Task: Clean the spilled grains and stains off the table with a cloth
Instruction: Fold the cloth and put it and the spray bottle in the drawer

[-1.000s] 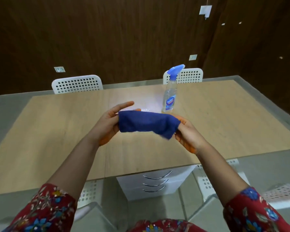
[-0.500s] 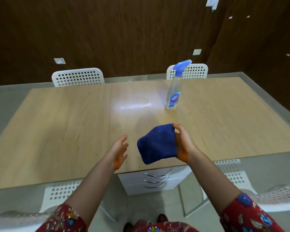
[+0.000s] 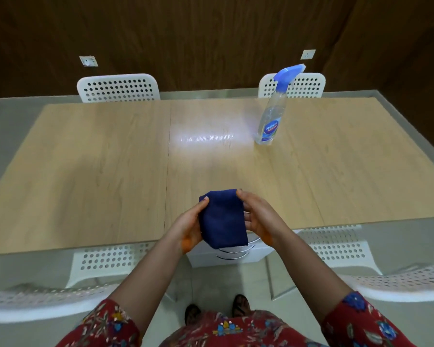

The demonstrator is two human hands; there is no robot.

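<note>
A folded dark blue cloth [image 3: 222, 219] hangs between my two hands just above the near edge of the light wooden table [image 3: 98, 176]. My left hand [image 3: 189, 225] holds its left side, thumb on top. My right hand [image 3: 258, 219] holds the right side, thumb pressed on the upper corner. I see no grains or stains on the tabletop, only a bright glare patch near the middle.
A clear spray bottle [image 3: 273, 116] with a blue trigger stands far right of centre. White perforated chairs sit behind the table [image 3: 118, 87] and on my side [image 3: 336, 246]. A white drawer unit [image 3: 233, 254] is under the table.
My left hand, which had let go of the cloth, has come back and holds it again. The cloth is now folded smaller and held lower, near the table's front edge.
</note>
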